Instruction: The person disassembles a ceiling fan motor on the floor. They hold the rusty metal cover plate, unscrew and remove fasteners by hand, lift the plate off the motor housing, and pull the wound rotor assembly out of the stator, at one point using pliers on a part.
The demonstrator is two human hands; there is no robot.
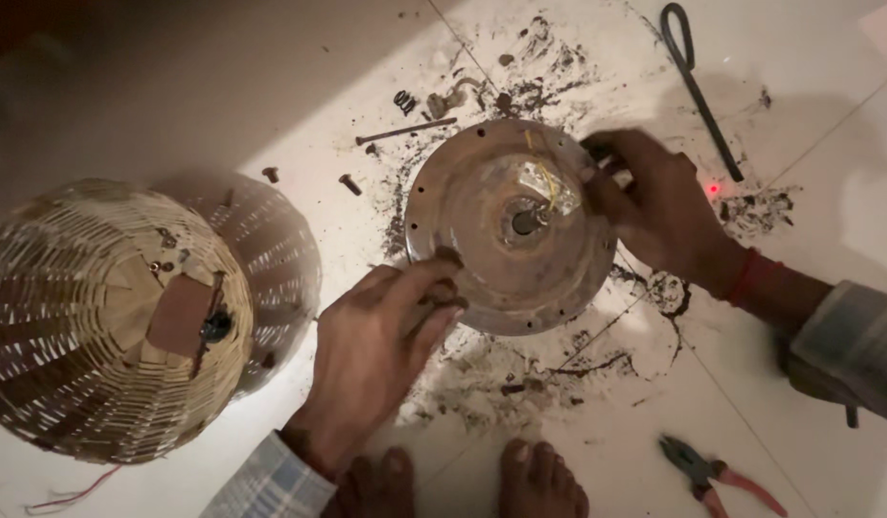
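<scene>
Rusty motor housing (491, 230) between both hands' fingers (434, 288)

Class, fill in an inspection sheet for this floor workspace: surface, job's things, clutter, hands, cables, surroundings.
Surface: white tiled floor, smeared with dark grime.
Job's things: round rusty metal disc with central shaft, lying flat.
Clutter: long bolt, spring, small bolts, black bar tool, red-handled pliers.
Hands: left hand grips disc's near rim; right hand grips far rim.
Cables: yellow wires at disc centre.
Surroundings: woven basket, bare feet.
</scene>
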